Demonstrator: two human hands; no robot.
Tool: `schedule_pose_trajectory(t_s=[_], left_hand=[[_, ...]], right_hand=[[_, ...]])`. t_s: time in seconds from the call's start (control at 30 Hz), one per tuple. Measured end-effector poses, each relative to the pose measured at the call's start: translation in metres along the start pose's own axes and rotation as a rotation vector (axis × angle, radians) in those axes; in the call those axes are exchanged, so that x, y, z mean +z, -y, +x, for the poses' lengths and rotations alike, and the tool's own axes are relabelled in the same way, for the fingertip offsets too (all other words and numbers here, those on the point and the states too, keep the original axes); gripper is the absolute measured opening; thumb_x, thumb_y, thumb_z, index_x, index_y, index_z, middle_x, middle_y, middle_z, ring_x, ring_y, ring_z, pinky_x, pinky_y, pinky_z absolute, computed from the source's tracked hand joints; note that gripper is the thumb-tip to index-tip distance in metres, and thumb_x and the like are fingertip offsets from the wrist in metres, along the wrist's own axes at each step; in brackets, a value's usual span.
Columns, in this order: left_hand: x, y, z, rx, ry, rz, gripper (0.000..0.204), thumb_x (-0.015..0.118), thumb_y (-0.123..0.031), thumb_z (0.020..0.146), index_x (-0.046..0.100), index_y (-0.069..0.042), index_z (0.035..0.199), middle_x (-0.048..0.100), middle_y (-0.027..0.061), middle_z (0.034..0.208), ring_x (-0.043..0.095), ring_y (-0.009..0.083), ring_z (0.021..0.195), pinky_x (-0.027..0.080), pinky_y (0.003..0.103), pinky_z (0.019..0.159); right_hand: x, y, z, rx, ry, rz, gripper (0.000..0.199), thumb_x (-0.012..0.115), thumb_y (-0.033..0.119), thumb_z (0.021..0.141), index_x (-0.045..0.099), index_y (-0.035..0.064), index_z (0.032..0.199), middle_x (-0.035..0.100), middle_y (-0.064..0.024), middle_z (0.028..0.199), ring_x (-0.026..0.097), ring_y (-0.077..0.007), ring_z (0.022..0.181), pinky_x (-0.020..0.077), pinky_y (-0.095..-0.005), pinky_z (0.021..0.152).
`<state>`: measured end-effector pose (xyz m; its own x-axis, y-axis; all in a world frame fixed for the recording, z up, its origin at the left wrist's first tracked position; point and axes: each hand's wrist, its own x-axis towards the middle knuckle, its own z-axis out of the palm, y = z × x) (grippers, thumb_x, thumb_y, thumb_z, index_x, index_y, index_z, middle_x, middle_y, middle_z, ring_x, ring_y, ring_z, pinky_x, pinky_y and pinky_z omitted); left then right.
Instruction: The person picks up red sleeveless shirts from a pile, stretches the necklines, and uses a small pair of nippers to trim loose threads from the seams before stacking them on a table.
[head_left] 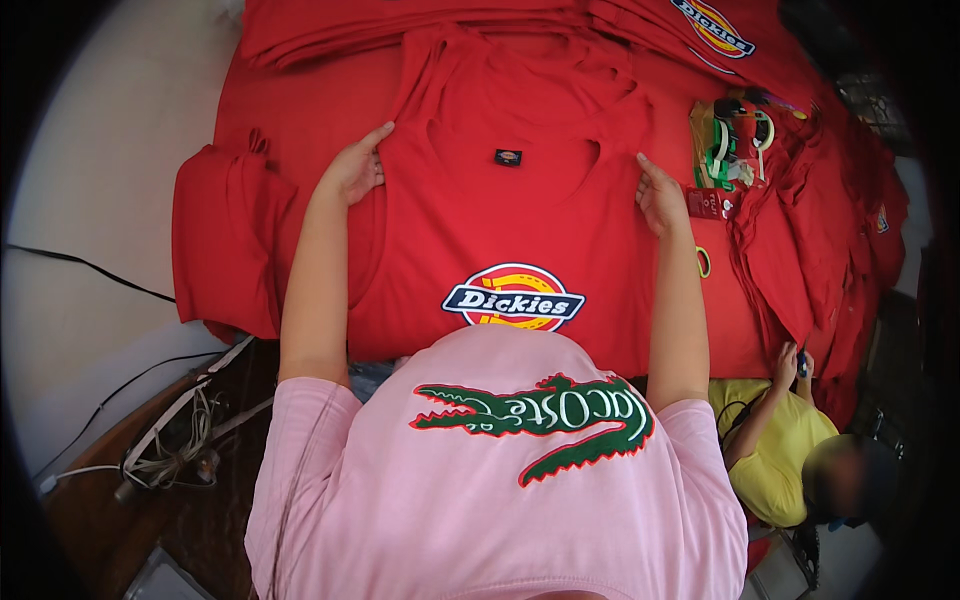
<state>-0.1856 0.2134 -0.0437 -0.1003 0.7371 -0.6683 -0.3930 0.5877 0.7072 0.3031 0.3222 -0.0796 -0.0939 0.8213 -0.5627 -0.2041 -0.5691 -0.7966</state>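
Observation:
A red sleeveless shirt (500,220) lies spread before me, its neckline away from me, with a small dark label inside the collar and a colourful oval logo on the chest. My left hand (355,170) is closed on its left shoulder edge, the thumb pointing up along the cloth. On the opposite side my right hand (662,197) is closed at the right shoulder edge, fingers bent; some fingertips are hidden. Just beyond the collar, more red fabric (510,80) with a rounded neckline is partly covered by this shirt.
Folded red garments (235,235) sit at the left, others (800,240) at the right. Tape rolls (725,145) lie in a clear bag beside a red card (708,203) and yellow-green scissors handles (704,263). Cables (180,440) hang lower left. A person in yellow (775,440) works lower right.

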Motion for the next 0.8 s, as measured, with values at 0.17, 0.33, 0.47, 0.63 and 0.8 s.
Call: schedule_pose_trajectory(t_s=[0.17, 0.33, 0.47, 0.63, 0.8], left_hand=[[-0.059, 0.058, -0.070, -0.054, 0.042, 0.297, 0.042, 0.071, -0.040, 0.098, 0.070, -0.002, 0.117, 0.074, 0.0078, 0.103, 0.071, 0.0185, 0.093, 0.056, 0.032, 0.092], [-0.088, 0.154, -0.155, 0.226, -0.050, 0.549, 0.029, 0.079, -0.026, 0.091, 0.074, -0.001, 0.105, 0.073, 0.0030, 0.098, 0.066, 0.0162, 0.093, 0.050, 0.030, 0.089], [-0.083, 0.172, -0.194, 0.442, -0.307, 1.109, 0.028, 0.080, -0.027, 0.088, 0.072, -0.003, 0.099, 0.069, 0.0075, 0.112, 0.059, 0.0249, 0.111, 0.043, 0.038, 0.102], [-0.125, 0.191, -0.179, 0.511, -0.349, 0.808, 0.033, 0.081, -0.033, 0.086, 0.069, -0.003, 0.093, 0.068, 0.0085, 0.118, 0.059, 0.0290, 0.115, 0.042, 0.040, 0.103], [-0.086, 0.168, -0.183, 0.484, -0.529, 1.232, 0.027, 0.080, -0.027, 0.084, 0.067, -0.006, 0.096, 0.068, 0.0116, 0.117, 0.061, 0.0329, 0.116, 0.044, 0.044, 0.102]], right_hand=[[-0.044, -0.018, -0.084, -0.102, 0.077, -0.302, 0.042, 0.065, 0.025, 0.101, 0.063, -0.0017, 0.133, 0.072, -0.0095, 0.121, 0.068, -0.0148, 0.106, 0.0511, -0.0296, 0.089], [-0.101, -0.080, -0.168, -0.243, -0.047, -0.501, 0.022, 0.074, 0.018, 0.096, 0.074, 0.0023, 0.111, 0.072, -0.0025, 0.096, 0.062, -0.0091, 0.081, 0.0467, -0.0239, 0.077], [-0.114, -0.102, -0.205, -0.228, -0.189, -0.800, 0.026, 0.086, 0.017, 0.084, 0.065, 0.0021, 0.078, 0.058, 0.0018, 0.077, 0.051, -0.0081, 0.069, 0.0415, -0.0277, 0.063], [-0.125, -0.086, -0.205, -0.285, -0.161, -0.906, 0.033, 0.088, 0.019, 0.084, 0.060, 0.0060, 0.073, 0.050, 0.0055, 0.070, 0.049, -0.0047, 0.068, 0.0392, -0.0258, 0.062], [-0.100, -0.066, -0.206, -0.433, -0.199, -1.152, 0.028, 0.086, 0.015, 0.081, 0.063, 0.0013, 0.087, 0.060, -0.0053, 0.086, 0.058, -0.0156, 0.077, 0.0477, -0.0320, 0.073]])
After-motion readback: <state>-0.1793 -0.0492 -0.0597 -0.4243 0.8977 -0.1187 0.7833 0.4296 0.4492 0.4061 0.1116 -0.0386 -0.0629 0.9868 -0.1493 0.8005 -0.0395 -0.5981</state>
